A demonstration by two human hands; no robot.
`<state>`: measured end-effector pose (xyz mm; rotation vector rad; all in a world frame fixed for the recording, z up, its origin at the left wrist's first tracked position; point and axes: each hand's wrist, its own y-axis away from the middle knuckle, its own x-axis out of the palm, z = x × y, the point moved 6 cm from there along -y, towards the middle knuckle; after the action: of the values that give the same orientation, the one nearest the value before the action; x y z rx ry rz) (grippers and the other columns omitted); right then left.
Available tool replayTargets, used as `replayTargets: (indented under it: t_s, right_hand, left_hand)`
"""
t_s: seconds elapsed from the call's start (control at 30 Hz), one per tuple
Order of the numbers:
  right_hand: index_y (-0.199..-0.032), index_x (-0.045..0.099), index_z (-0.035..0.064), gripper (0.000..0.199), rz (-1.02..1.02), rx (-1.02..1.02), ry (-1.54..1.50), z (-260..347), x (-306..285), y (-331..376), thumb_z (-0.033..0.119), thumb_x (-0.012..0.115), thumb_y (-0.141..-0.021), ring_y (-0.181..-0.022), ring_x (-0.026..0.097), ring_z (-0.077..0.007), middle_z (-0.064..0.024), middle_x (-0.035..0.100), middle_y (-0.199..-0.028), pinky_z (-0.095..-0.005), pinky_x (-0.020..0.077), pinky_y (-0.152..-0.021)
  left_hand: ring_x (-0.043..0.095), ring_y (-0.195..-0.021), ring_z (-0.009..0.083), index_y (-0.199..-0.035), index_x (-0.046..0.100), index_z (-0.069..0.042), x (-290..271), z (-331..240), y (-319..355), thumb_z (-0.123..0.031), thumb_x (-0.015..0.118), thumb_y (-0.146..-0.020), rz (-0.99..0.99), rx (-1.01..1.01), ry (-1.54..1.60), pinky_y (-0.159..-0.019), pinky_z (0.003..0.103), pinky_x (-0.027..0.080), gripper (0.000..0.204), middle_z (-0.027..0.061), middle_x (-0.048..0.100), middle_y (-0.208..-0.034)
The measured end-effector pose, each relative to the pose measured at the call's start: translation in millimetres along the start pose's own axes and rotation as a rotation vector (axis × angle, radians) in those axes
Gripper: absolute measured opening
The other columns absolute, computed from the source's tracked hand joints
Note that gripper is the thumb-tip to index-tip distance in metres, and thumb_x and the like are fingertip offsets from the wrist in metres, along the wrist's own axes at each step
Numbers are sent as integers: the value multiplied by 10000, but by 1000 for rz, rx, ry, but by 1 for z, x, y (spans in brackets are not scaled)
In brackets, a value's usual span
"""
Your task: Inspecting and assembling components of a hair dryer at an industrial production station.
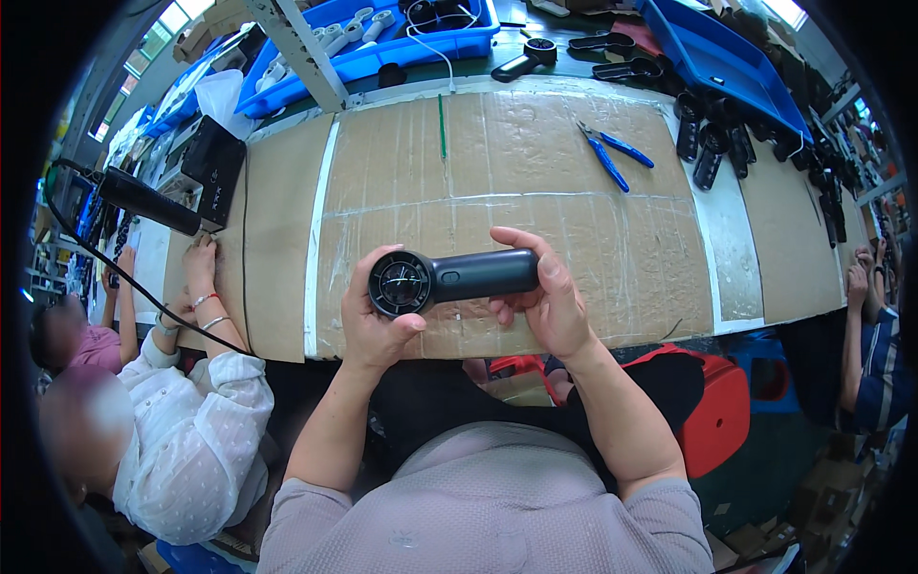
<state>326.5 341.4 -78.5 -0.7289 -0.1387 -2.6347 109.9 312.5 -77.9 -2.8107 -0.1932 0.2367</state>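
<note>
Level above the cardboard-covered table [497, 215] is a black handheld fan [486, 275], its round head at the left and its handle pointing right. My left hand [368, 330] is closed round the fan's head, thumb below and fingers behind it. At the handle's far end, my right hand [562, 311] holds it loosely. One digit of that hand stretches above the handle, and other fingertips are curled below it. Fine blades and a grille show in the head, which faces up.
Blue-handled cutters [612, 161] and a thin green stick [442, 126] lie further back. Several black fans [710, 153] lie at the right, below a blue tray [736, 72]. Left stand a black box [215, 172] and a corded black tool [148, 199], beside a co-worker's arm [203, 277].
</note>
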Motion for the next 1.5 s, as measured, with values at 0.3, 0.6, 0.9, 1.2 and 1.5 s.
replayTargets:
  t_s: [0.3,0.6,0.9,1.2,1.5]
  right_hand:
    - [-1480,394,55,604,-2,-44,160,4,3,2,155,567,-909,-741,588,-137,-112,598,-987,-228,486,-673]
    - [-1424,430,84,601,-79,-276,257,11,10,0,91,692,-884,-778,584,-132,-71,540,-946,-242,507,-733]
    - [-1307,480,86,399,-109,-66,199,4,1,3,197,683,-982,-714,578,-107,-58,567,-904,-222,496,-656]
    - [-1439,422,77,444,-14,-8,19,-1,-1,3,261,538,-1051,-684,570,-113,-105,617,-946,-219,477,-633]
    - [-1502,360,68,508,47,-152,16,2,7,6,106,500,-1016,-754,580,-110,-115,633,-952,-215,476,-655]
  left_hand:
    - [643,-929,210,-1330,568,-63,-2,-8,2,-626,932,-563,-16,148,-141,-842,328,519,1019,85,638,-1102]
    - [626,-881,200,-1347,562,-81,2,-26,4,-580,959,-546,-11,315,-285,-809,319,523,1024,76,621,-1049]
    - [617,-894,209,-1342,554,-74,8,-38,8,-493,974,-568,-17,400,-387,-803,312,527,975,79,628,-1005]
    - [563,-826,246,-1069,652,-40,-4,-3,2,-616,708,-851,-12,25,-217,-790,353,473,619,114,623,-878]
    - [518,-833,271,-778,631,-31,0,-3,-3,-589,419,-1023,-44,-20,-420,-848,393,403,645,112,608,-832]
